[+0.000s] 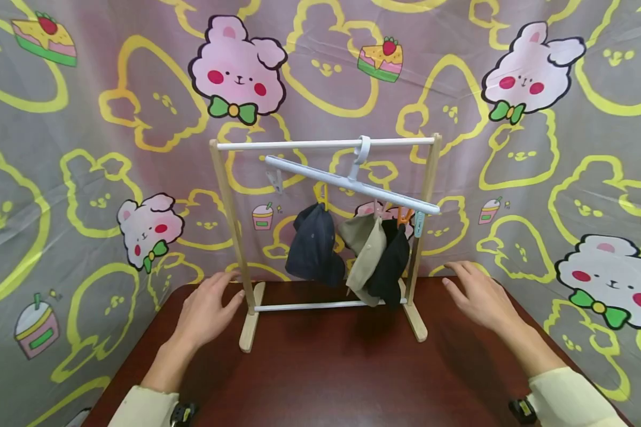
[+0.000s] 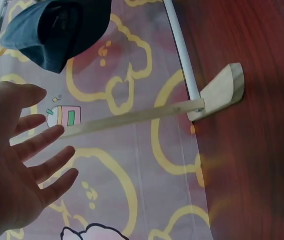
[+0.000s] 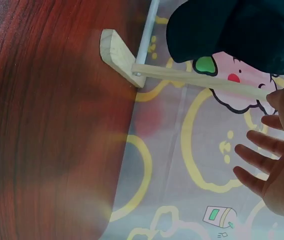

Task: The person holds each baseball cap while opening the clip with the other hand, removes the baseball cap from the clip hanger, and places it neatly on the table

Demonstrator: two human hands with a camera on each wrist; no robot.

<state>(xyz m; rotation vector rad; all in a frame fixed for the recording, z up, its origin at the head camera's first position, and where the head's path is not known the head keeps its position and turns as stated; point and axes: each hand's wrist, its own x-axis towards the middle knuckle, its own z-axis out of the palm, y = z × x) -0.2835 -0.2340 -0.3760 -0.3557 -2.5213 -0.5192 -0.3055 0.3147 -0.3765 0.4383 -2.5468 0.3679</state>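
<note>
A small rack with wooden posts (image 1: 227,219) and white rods stands on the table. From its top rod hangs a pale hanger (image 1: 347,182), tilted down to the right. Several clips hang along it. A navy cap (image 1: 311,240) hangs near a yellow clip (image 1: 323,194); a beige cap (image 1: 367,255) and a black cap (image 1: 392,267) hang together on the right, near an orange clip (image 1: 404,214). Left of the rack my left hand (image 1: 205,308) is held with fingers spread, holding nothing. My right hand (image 1: 483,296), also with nothing in it, is beyond the right post.
The brown table (image 1: 331,373) extends in front of the rack. Behind and at both sides hangs a patterned curtain (image 1: 155,89) with rabbit drawings. The rack's wooden feet (image 1: 250,332) rest on the tabletop, joined by a low white rod (image 1: 310,306).
</note>
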